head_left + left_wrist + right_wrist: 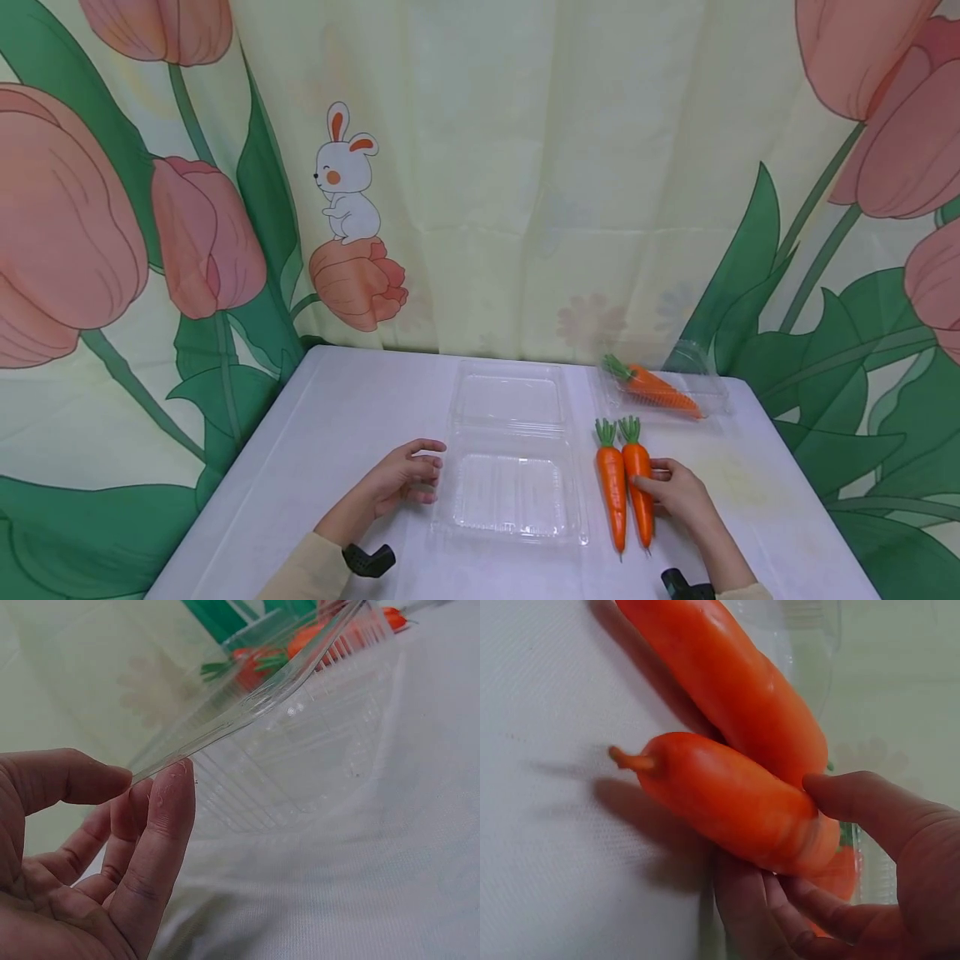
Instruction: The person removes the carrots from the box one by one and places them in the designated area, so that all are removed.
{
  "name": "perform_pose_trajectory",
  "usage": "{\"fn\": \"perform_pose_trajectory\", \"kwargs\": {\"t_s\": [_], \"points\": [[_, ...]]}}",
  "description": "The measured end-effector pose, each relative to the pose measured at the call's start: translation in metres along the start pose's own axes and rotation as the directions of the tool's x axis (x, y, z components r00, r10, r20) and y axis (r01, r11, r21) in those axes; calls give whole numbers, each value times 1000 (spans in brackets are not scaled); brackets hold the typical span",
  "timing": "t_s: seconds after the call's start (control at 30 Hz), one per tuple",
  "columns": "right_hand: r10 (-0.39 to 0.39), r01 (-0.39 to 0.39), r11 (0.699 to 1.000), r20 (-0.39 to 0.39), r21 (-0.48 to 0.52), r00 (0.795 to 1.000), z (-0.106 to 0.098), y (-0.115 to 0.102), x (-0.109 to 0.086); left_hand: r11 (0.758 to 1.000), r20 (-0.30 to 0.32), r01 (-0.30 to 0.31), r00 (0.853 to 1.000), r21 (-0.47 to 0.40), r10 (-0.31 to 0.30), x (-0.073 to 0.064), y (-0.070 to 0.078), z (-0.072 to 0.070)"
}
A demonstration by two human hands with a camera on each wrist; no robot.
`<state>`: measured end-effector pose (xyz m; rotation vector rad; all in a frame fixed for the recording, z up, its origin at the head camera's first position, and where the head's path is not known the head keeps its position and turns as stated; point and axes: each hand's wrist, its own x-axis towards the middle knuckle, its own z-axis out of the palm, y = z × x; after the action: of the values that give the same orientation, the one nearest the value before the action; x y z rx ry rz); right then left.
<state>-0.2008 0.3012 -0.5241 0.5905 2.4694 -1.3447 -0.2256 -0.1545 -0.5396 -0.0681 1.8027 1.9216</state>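
Desk (352,408): white-covered, set before a curtain (487,167) printed with tulips and a rabbit.

Clear hinged container (510,492): one, lying open at the middle of the desk; near half towards the person, far half (510,396) beyond it; nothing inside either.

Left hand (401,479): at the container's left edge. Thumb and a fingertip pinch the rim, as the left wrist view shows; remaining fingers loosely bent.

Right-hand carrot (636,458): one, orange, green top, to the right of the open container. Long axis runs front to back, top pointing away from the person, thin tip towards them.

Left-hand carrot (612,492): one, similar, lying alongside, nearly parallel, between the first carrot and the container. Whether their sides touch cannot be told.

Right hand (678,496): the nearer of the two to both carrots. It reaches in from the right and grips the right-hand carrot across its length, thumb over the top, fingers at the outer side. By judgement, the relation that matters: the near half lies to this hand's left, with the other carrot in between.

Second clear container (708,375): far right of the desk, with carrot (660,390) inside; exact count not settled.
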Motion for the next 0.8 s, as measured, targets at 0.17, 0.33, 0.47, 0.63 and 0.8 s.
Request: {"fn": "perform_pose_trajectory", "kwargs": {"t_s": [0.17,0.33,0.47,0.63,0.8], "points": [[-1,1,1000,11,14,1000,-1,-1,0,1000,-1,-2,1000,3,2,0,1,0],[-3,3,1000,16,17,1000,-2,-2,0,1000,-1,3,1000,0,-3,0,2,0],[-5,4,1000,18,25,1000,-3,-1,0,1000,-6,7,1000,-5,-7,1,2,0],[-16,15,1000,16,26,1000,-8,1,0,1000,-9,3,1000,-1,-3,1,1,1],[-55,55,998,-25,-5,998,-16,4,1,1000,-17,1,1000,10,-1,0,2,2]]}}
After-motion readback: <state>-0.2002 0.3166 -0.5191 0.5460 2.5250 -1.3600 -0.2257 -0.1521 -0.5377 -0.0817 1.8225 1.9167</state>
